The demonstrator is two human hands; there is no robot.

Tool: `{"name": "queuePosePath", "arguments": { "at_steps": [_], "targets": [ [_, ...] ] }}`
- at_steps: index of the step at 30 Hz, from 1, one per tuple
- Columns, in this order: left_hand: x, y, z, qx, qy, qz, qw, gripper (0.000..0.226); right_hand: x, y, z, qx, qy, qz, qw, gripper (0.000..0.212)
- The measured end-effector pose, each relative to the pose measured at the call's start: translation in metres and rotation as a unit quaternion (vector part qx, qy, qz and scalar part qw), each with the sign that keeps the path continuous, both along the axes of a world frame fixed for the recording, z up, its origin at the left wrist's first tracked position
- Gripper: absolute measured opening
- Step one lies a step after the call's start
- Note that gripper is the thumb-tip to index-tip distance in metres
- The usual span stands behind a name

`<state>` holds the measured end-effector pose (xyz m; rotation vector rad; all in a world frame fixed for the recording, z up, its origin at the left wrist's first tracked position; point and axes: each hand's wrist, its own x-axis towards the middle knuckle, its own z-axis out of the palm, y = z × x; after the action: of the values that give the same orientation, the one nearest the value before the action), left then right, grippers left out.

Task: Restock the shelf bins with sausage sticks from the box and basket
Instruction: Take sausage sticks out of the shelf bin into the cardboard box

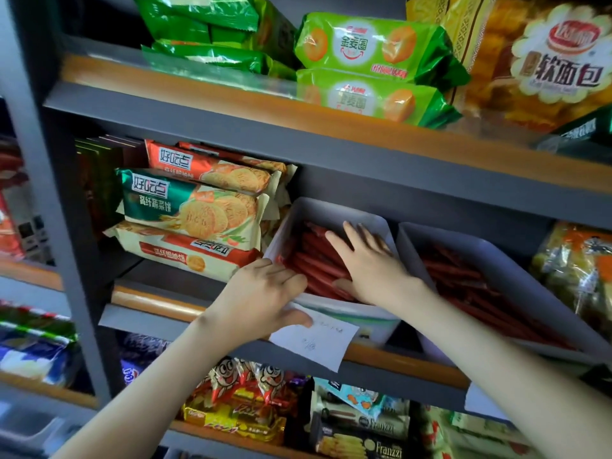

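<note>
The left hand (265, 293) grips the front rim of the white bin (331, 210), fingers curled inside and thumb on the paper label (318, 339) at its six o'clock. The right hand (371, 263) lies flat, fingers straight, on the sausage sticks (314, 260) filling that bin. Biscuit packs (192, 207) crowd its nine o'clock wall. A second bin (516, 260) of sticks sits just beside it at three o'clock, and the upper shelf board (331, 144) overhangs at twelve.
</note>
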<state>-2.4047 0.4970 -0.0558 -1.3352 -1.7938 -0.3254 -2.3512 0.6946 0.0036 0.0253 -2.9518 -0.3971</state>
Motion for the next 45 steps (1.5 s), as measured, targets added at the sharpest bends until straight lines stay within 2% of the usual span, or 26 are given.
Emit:
{"name": "queuePosePath", "arguments": {
  "at_steps": [7,11,15,18,23,32,37,40,42,45],
  "targets": [
    [0.002,-0.001,-0.002,0.014,0.011,-0.016,1.000,0.049,0.000,0.008,-0.002,-0.021,-0.068,-0.055,0.996,0.103],
    [0.002,0.000,-0.002,0.024,0.014,-0.023,0.999,0.048,-0.005,0.016,-0.004,-0.046,-0.154,-0.059,0.985,0.093],
    [0.001,0.000,-0.001,0.025,0.016,-0.024,0.999,0.047,-0.020,0.020,0.000,-0.060,-0.253,-0.055,0.964,0.103],
    [0.002,0.001,-0.001,0.026,0.019,-0.018,0.999,0.046,-0.026,0.019,-0.001,-0.048,-0.290,-0.065,0.954,0.106],
    [0.002,0.001,-0.002,0.024,0.014,-0.001,1.000,0.049,-0.031,0.020,-0.006,-0.048,-0.276,-0.053,0.958,0.109],
    [0.005,0.003,0.000,0.051,-0.040,-0.017,0.998,0.050,-0.037,0.001,-0.009,0.019,-0.279,-0.034,0.959,0.094],
    [0.002,0.000,0.009,0.098,-0.144,-0.046,0.984,0.055,-0.044,-0.003,-0.011,0.018,-0.238,-0.025,0.971,0.095],
    [0.002,0.000,0.011,0.096,-0.154,-0.037,0.983,0.054,-0.045,0.000,-0.009,0.012,-0.173,-0.032,0.984,0.098],
    [0.002,-0.001,0.010,0.083,-0.148,-0.029,0.985,0.052,-0.047,0.004,-0.007,-0.018,-0.132,-0.041,0.990,0.084],
    [0.002,-0.002,0.006,0.074,-0.143,-0.026,0.987,0.047,-0.047,0.005,-0.006,-0.031,-0.118,-0.053,0.991,0.064]
  ]
}}
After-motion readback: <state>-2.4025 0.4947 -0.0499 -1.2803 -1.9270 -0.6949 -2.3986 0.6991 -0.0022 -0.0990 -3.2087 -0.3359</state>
